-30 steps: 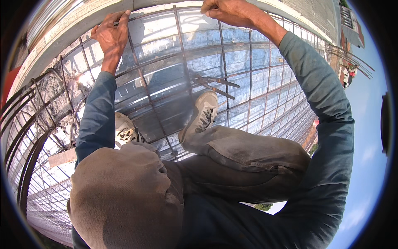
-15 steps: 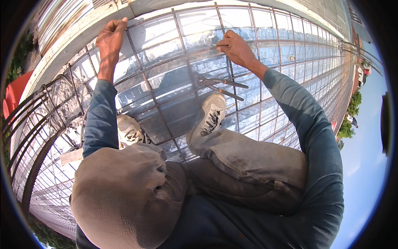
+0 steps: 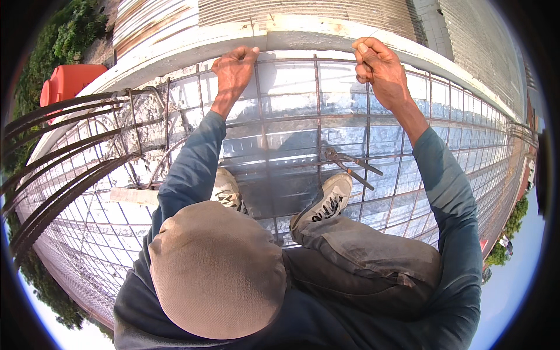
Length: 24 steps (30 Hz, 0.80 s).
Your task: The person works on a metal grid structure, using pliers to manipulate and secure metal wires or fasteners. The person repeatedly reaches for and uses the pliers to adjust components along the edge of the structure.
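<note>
My left hand (image 3: 234,73) is closed, thumb against the fingers, over the far rod of a steel rebar mesh (image 3: 319,119), close to the concrete edge. Whatever it pinches is too small to make out. My right hand (image 3: 382,73) is raised to the right of it, fingers curled and thumb pressed to the index finger. A faint thin line shows by its fingertips, too fine to identify. Below the right hand, a pair of pincers (image 3: 356,165) with spread, dark and orange handles lies on the mesh near my right shoe (image 3: 326,201). Neither hand touches it.
A raised pale concrete edge (image 3: 326,29) runs along the far side, with corrugated sheets (image 3: 315,13) beyond. Thick bent rebar ends (image 3: 70,140) jut out at left, near a red container (image 3: 73,81). A wooden piece (image 3: 133,195) lies on the mesh.
The view has shifted, so the mesh and pincers appear lower and further right. My right hand has risen from the mesh toward the concrete edge. My left hand stays closed near the far rod.
</note>
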Motion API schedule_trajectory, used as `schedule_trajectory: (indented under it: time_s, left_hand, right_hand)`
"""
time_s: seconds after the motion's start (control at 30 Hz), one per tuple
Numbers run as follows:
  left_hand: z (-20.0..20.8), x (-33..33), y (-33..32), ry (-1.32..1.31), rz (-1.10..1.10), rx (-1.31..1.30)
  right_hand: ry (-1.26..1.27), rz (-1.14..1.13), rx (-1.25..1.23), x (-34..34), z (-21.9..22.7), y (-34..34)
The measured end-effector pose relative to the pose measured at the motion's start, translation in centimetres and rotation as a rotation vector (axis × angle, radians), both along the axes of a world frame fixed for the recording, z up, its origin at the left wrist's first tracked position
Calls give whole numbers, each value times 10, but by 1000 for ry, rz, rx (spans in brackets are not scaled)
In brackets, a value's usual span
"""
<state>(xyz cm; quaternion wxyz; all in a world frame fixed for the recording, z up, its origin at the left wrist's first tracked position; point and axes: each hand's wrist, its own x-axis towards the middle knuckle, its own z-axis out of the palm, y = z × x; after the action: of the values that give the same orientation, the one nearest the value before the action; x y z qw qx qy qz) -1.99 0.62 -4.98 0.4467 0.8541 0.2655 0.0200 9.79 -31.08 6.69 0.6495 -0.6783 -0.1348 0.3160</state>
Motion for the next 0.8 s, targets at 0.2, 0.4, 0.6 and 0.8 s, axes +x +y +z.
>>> schedule_trajectory:
  time_s: [0.2, 0.4, 0.6, 0.8]
  left_hand:
    - [31, 5, 0, -300, -118, 340]
    - [90, 59, 42, -333, -514, 783]
    - [92, 106, 22, 48, -653, 757]
    - [80, 113, 32, -61, -653, 600]
  right_hand:
    - [-781, 265, -562, 36, -18, 35]
    - [-754, 441, -701, 42, 0, 90]
    - [-716, 337, -784, 42, -13, 97]
    - [-896, 346, -665, 41, -29, 98]
